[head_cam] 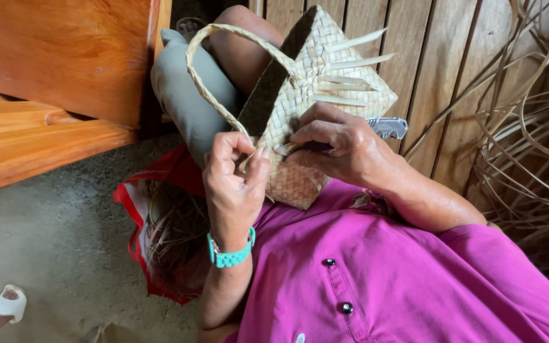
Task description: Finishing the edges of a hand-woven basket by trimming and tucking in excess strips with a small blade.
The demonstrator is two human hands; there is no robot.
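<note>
While the left hand (233, 184) pinches a loose strip end at the edge of the woven basket (316, 95) propped on the lap, the right hand (335, 149) grips a small knife (386, 127) against the weave, so a slip could nick fingers or cut good strands.
</note>
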